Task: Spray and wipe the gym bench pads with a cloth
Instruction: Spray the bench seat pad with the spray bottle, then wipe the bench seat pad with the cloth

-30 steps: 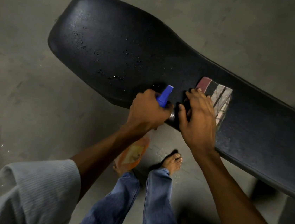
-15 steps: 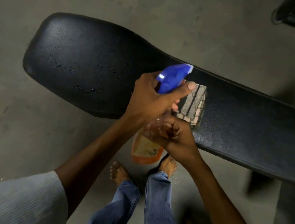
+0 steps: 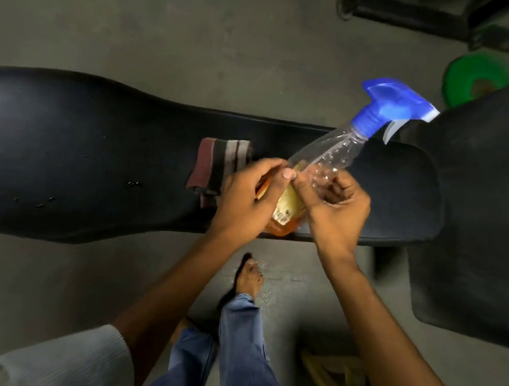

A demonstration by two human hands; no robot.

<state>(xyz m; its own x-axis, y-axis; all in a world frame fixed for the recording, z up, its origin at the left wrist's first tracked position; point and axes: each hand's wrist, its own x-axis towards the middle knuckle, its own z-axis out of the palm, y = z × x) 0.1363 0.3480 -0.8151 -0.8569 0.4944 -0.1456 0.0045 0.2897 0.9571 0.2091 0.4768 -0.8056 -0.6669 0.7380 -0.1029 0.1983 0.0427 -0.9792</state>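
Observation:
A long black bench pad [image 3: 76, 156] runs across the view, with a few droplets on its left part. A folded striped cloth [image 3: 218, 163] lies on the pad, just left of my hands. A clear spray bottle [image 3: 330, 152] with a blue trigger head and orange liquid at its base is tilted up to the right above the pad. My left hand [image 3: 246, 198] holds the bottle's lower body. My right hand [image 3: 334, 208] grips the bottle's middle from the right. A second black pad [image 3: 481, 218] stands at the right.
Grey concrete floor lies all around. A green weight plate [image 3: 469, 77] and dark metal equipment frames [image 3: 426, 12] sit at the top right. A wooden frame [image 3: 336, 383] lies on the floor at the lower right. My feet and jeans are below the bench.
The bottle has come up from hanging below the pad's edge and now tilts up to the right. My right hand left the cloth and took the bottle. My view shifted right along the bench.

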